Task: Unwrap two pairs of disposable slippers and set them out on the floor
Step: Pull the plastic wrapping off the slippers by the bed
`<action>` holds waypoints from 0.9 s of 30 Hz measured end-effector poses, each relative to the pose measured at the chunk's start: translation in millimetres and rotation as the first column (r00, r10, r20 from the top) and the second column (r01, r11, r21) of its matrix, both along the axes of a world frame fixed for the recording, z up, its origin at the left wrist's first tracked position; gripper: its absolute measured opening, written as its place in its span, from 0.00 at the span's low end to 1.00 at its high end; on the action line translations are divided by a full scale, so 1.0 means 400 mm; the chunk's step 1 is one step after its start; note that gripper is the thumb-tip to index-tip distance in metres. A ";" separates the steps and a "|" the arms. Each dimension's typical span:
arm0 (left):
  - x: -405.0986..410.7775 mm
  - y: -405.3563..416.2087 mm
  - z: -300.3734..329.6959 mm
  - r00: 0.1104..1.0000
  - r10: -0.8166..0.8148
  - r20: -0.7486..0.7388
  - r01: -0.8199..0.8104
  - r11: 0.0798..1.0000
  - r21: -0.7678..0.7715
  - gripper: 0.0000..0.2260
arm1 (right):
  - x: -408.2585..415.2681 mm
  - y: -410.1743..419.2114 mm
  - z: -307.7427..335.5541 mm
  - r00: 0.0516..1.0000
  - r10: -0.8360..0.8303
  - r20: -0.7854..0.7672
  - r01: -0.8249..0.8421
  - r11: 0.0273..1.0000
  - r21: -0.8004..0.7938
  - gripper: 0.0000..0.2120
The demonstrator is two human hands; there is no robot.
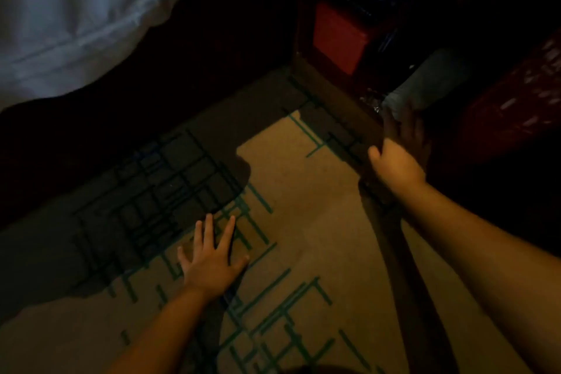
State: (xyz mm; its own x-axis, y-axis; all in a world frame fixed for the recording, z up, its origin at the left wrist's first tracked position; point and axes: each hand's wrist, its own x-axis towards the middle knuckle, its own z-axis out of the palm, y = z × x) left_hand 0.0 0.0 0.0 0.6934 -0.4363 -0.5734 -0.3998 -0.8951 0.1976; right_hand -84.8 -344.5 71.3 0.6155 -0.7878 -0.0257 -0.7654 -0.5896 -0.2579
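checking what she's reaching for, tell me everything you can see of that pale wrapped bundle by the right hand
The pale bundle is whitish-grey, soft-looking and oblong, lying tilted inside a dark low compartment beside a red box. Crinkled clear wrapping glints at its near end. The right hand reaches its fingers to that end, touching it; the grip is too dim to judge.

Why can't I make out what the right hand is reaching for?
Head view: very dim, lit warmly from one side only. The left hand lies flat on lit carpet; the right hand reaches into a dark cabinet recess, fingers on a pale, blurry wrapped bundle. Hard shadows cover the carpet's far side.
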 end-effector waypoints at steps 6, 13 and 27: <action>0.022 0.009 -0.027 0.997 -0.041 -0.062 0.043 0.998 0.040 0.39 | 0.072 -0.103 0.000 0.994 0.008 -0.107 -0.003 0.999 0.046 0.35; 0.027 0.000 -0.023 0.996 -0.039 -0.081 0.045 0.996 0.073 0.39 | 0.034 -0.014 -0.010 0.959 0.214 -0.185 -0.238 0.964 -0.119 0.28; -0.069 0.015 0.014 0.998 0.017 -0.052 -0.022 0.995 -0.099 0.32 | -0.160 0.338 -0.037 0.802 0.597 -0.025 -0.592 0.789 -0.162 0.37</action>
